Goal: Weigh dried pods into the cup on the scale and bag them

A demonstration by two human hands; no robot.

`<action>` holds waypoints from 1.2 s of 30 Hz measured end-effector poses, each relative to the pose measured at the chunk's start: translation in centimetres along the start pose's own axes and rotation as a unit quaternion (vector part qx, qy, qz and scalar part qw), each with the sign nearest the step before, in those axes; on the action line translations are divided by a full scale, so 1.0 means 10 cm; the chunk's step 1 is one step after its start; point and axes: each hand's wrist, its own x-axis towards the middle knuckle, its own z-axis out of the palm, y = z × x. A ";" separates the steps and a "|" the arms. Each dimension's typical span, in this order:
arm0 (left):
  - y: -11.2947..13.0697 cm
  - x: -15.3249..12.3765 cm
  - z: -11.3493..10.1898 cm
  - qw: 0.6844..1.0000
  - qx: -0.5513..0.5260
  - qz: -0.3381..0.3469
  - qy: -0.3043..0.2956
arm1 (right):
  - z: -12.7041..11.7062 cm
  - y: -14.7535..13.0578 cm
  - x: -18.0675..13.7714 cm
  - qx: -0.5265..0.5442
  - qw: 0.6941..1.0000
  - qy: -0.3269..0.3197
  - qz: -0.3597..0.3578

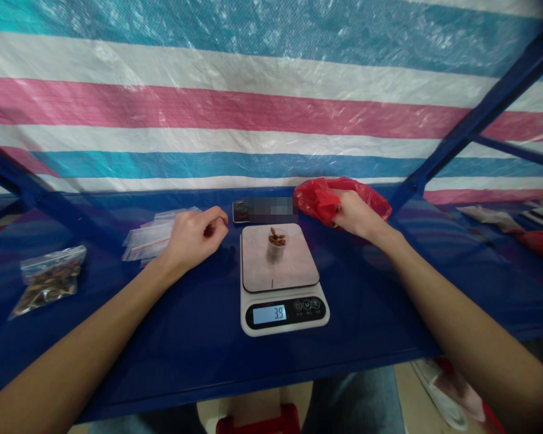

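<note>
Scale [287, 274] reading 3.9 under a small clear cup [275, 253] heaped with brown pods [278, 240], a hand to either side.
In the head view, the right hand [355, 214] reaches into a crumpled red plastic bag [317, 202] on the tabletop [199, 343], beyond the scale and to its right; its fingertips are hidden, so I cannot tell whether they pinch anything. The left hand [194, 235] curls into a loose fist over the near edge of flat zip-seal bags [151, 238]; whether it grips something, I cannot tell. The red plastic bag should be light, limp and slippery, best gathered by its rim. The cup looks light and easily tipped, so its sides, below the heap, would suit a gentle pinch.
</note>
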 end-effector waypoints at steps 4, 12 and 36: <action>0.00 0.00 0.00 1.000 0.000 0.000 0.000 | -0.05 0.05 0.01 -0.047 0.999 0.023 0.000; -0.02 -0.01 0.01 1.000 -0.003 0.007 0.002 | -0.37 0.13 -0.03 -0.065 0.992 0.088 0.058; 0.01 0.00 -0.01 1.000 0.010 -0.002 -0.011 | 0.05 -1.21 0.03 0.189 0.978 -0.042 -0.080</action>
